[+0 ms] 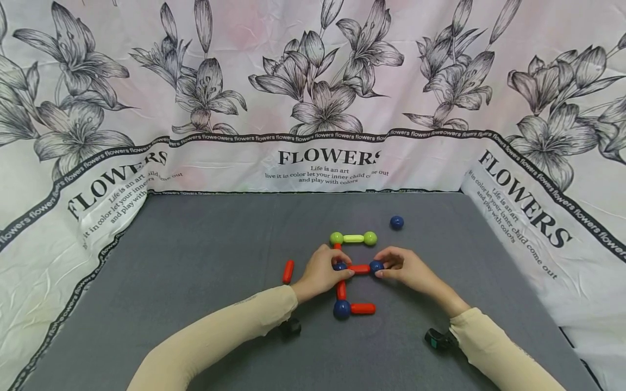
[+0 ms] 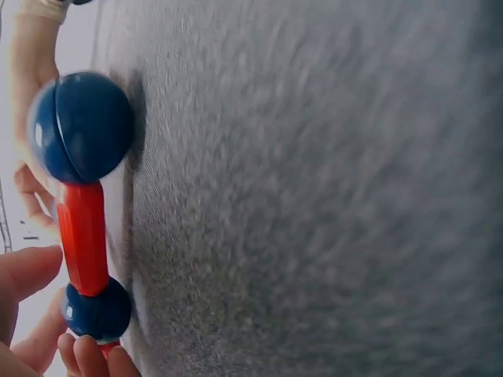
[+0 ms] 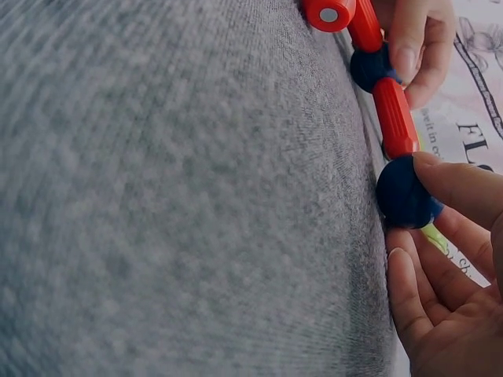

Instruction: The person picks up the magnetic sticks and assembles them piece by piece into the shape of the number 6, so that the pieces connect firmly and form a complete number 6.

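Note:
A flat figure of magnetic rods and balls lies on the grey table. My left hand holds its middle blue ball, partly covered by the fingers. From there a red rod runs right to another blue ball, which my right hand pinches between thumb and fingers. Below the middle ball, a red rod leads to the lower blue ball, with a further red rod pointing right. Above, a red rod reaches a green ball, followed by a green rod and second green ball.
One loose blue ball lies behind the right hand. A loose red rod is left of the left hand. Small black devices sit by both wrists. Flower-printed cloth borders the table's back and sides.

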`<state>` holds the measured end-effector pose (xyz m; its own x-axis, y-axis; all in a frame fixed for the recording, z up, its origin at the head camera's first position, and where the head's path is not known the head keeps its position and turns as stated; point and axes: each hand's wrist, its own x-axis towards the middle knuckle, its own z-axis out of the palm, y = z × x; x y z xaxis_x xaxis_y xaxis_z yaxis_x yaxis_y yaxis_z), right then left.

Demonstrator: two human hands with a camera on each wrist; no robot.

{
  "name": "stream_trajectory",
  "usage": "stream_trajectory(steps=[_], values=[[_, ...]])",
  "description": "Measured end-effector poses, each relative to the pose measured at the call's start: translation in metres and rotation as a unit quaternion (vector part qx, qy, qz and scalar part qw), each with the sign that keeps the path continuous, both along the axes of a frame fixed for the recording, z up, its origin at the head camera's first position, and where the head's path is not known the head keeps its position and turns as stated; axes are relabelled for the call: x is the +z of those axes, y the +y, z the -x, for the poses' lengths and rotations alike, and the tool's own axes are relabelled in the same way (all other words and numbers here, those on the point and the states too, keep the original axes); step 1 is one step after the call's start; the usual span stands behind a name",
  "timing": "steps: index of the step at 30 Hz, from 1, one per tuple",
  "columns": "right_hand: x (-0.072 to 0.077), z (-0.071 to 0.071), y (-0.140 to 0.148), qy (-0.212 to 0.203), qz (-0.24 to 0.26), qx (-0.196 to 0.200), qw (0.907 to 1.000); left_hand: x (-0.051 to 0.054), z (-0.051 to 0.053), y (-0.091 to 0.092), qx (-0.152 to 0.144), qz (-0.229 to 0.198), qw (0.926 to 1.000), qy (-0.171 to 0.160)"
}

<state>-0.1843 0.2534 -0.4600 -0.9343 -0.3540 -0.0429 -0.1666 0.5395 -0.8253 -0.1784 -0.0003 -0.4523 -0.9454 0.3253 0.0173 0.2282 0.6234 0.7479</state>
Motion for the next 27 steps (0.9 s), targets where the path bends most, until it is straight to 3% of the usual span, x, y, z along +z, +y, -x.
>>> stream_trajectory(steps=[8, 15, 20, 27], values=[[-0.003, 0.000, 0.000, 0.002, 0.000, -0.002, 1.0000, 0.003, -0.022, -0.011, -0.016, -0.042, 0.9989, 0.013], [-0.001, -0.001, -0.001, 0.002, -0.003, -0.005, 1.0000, 0.002, -0.040, -0.018, -0.036, -0.063, 0.9971, -0.020], [-0.001, -0.001, -0.001, 0.003, -0.006, -0.005, 1.0000, -0.001, -0.050, -0.022, -0.055, -0.065, 0.9959, -0.029], [-0.002, -0.001, 0.000, 0.002, 0.000, -0.006, 1.0000, -0.009, -0.059, -0.023, -0.058, -0.063, 0.9959, -0.029]])
